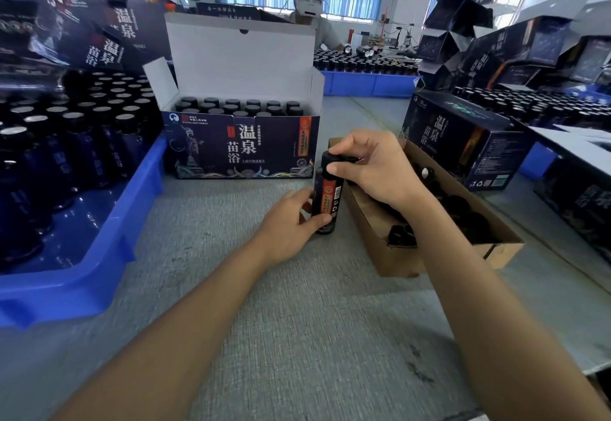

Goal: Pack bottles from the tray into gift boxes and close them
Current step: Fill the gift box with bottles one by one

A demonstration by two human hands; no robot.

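Both forearms (205, 288) reach forward from the lower edge, bare. The left hand (287, 222) wraps the lower body of an upright bottle (328, 194), thumb across its front; the right hand (373, 169) curls over its cap (327, 160), thumb pressing its side.

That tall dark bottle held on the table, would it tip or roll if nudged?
Probably tippy: the bottle is tall and narrow on a small base. Being round, it would likely roll once down. Its glossy body looks slippery; the left hand grips its lower part and the right hand its cap.
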